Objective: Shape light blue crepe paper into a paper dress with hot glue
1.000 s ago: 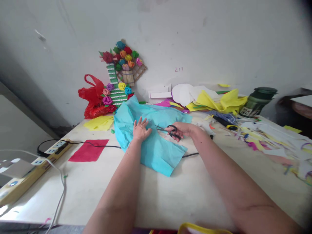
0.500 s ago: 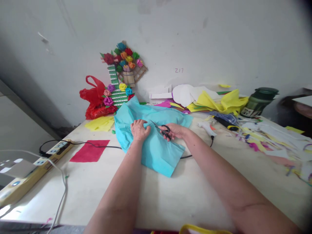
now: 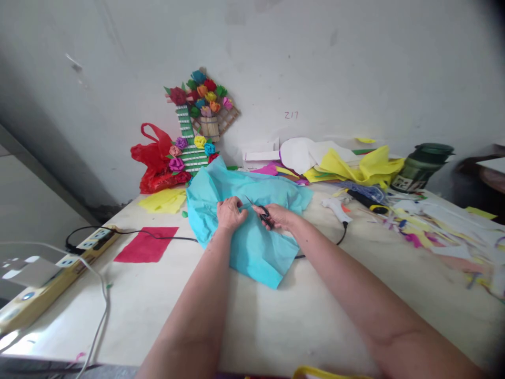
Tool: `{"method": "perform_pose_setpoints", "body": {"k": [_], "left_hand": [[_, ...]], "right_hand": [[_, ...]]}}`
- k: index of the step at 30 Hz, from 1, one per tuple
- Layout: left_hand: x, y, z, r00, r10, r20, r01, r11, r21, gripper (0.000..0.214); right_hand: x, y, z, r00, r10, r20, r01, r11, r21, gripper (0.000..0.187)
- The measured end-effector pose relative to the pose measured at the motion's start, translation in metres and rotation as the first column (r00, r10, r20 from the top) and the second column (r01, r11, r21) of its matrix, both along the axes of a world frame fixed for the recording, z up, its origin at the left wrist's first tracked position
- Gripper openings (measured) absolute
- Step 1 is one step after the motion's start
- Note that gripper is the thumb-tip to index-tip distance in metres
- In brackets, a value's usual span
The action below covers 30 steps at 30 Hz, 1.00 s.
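A thin, crumpled light-blue sheet point(image 3: 252, 252), cloth or crepe paper, lies spread over the middle of the table. My left hand point(image 3: 231, 215) rests on it with curled fingers and thumb closed on a bit of the sheet. Just to the right, my right hand point(image 3: 278, 217) grips a pair of black-handled scissors point(image 3: 265, 216). Their pointed tips aim up and left over the sheet, close to my left fingers. Whether the blades touch the sheet I cannot tell.
A red square point(image 3: 145, 245) and a power strip point(image 3: 79, 255) lie left. Behind stand a red bag point(image 3: 153, 163) and a flower craft point(image 3: 193, 152). At right are a white glue gun point(image 3: 336, 209), a black-yellow cutter point(image 3: 366, 201), paper scraps point(image 3: 430, 231) and a green bottle point(image 3: 422, 166).
My left hand's fingers have curled in and the hand has shifted slightly right. The scissors have turned a little in my right hand, and their handle loops look closer together.
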<state>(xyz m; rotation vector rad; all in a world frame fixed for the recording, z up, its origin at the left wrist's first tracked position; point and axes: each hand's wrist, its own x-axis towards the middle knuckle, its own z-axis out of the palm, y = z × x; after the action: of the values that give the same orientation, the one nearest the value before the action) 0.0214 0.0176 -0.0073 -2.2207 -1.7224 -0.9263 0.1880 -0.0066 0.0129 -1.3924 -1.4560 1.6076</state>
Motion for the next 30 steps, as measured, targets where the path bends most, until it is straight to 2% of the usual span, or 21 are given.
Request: {"method": "perform_pose_setpoints", "body": {"k": [7,15,22,30], "left_hand": [[-0.001,0.001,-0.001,1.000,0.012,0.029,-0.012,1.000,-0.010,0.011],[-0.001,0.001,0.000,0.999,0.035,0.039,-0.035,0.999,-0.009,0.014],[0.001,-0.002,-0.001,0.999,0.035,0.033,-0.037,0.998,0.056,0.025],[0.003,-0.004,0.001,1.000,-0.024,0.020,0.023,0.998,0.052,0.041]], "right_hand": [[-0.003,0.006,-0.013,0.993,-0.066,-0.093,0.067,0.998,0.001,0.038],[-0.004,0.004,-0.019,0.992,-0.075,-0.102,0.085,0.992,0.095,0.029],[-0.003,0.000,-0.007,0.990,0.014,-0.138,-0.005,0.998,0.066,0.035],[-0.002,0.012,-0.004,0.983,0.106,-0.153,-0.101,0.994,0.041,0.043]]}}
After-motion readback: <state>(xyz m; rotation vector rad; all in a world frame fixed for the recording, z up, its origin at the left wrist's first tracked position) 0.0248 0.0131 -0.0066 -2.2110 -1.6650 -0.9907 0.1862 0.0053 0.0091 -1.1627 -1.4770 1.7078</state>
